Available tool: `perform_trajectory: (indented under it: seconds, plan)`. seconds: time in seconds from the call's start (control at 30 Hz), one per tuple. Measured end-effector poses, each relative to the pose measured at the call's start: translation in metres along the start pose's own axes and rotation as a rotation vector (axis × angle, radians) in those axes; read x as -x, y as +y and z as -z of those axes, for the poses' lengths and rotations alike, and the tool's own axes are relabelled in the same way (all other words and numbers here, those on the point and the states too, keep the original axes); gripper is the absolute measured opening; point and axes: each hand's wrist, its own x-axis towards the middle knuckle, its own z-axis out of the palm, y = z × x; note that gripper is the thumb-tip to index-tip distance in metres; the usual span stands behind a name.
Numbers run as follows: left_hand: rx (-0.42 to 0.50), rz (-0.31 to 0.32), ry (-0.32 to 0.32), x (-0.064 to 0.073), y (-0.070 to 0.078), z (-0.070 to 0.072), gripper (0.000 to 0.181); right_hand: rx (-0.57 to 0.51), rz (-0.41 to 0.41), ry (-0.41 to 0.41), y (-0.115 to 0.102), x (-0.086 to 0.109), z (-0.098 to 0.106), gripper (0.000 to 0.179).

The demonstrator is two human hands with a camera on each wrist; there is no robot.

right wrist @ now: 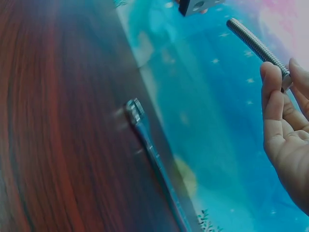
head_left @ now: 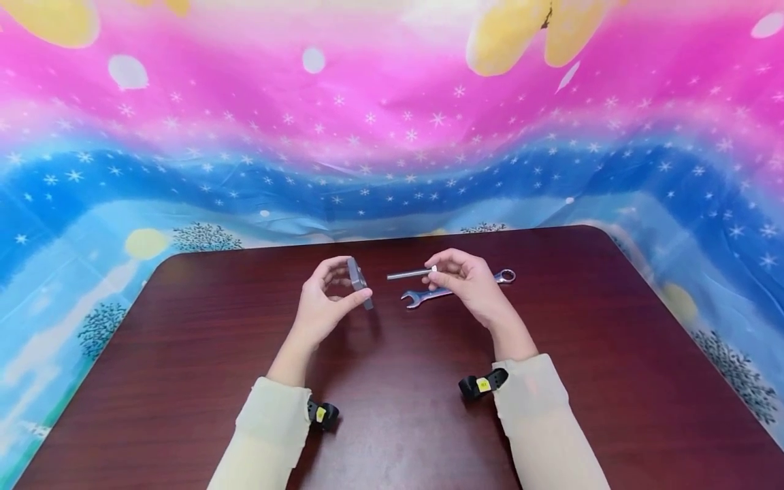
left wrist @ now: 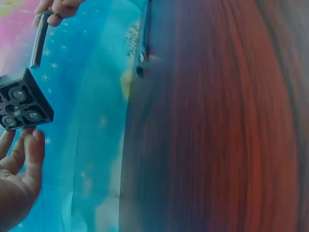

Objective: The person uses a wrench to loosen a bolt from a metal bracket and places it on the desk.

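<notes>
My left hand (head_left: 320, 305) holds a dark grey square block (head_left: 356, 275) between thumb and fingers, tilted on edge above the table. In the left wrist view the block (left wrist: 25, 100) shows several round holes, with a threaded one in the middle. A long threaded bolt (head_left: 407, 274) is pinched at its head by my right hand (head_left: 468, 282). Its free end points left toward the block, with a gap between them. The right wrist view shows the thread along the bolt (right wrist: 256, 41). Beneath the right hand lies a combination wrench (head_left: 422, 297), partly hidden by that hand.
The dark red wooden table (head_left: 392, 395) has rounded far corners. A patterned pink and blue cloth (head_left: 367, 136) hangs behind it and along both sides. Each sleeve cuff carries a black wrist strap (head_left: 484, 385) with a yellow label.
</notes>
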Motion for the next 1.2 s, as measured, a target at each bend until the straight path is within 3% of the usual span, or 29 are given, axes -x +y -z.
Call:
perform_trajectory:
  seconds: [0.2,0.67,1.0,1.2]
  plan:
    - [-0.063,0.040,-0.052,-0.008,-0.007,0.008,0.070,0.074,-0.051,-0.049,0.011,-0.013,0.002,0.024]
    - [-0.216,0.176,-0.246,-0.038,-0.032,0.007,0.070,0.108,-0.162,-0.164,0.050,-0.047,0.001,0.025]
    - [-0.272,0.197,-0.383,-0.053,-0.037,0.011,0.067,0.162,-0.222,-0.182,0.063,-0.059,0.003,0.021]
    - [-0.255,0.201,-0.413,-0.060,-0.044,0.013,0.067,0.209,-0.239,-0.209,0.066,-0.065,-0.003,0.019]
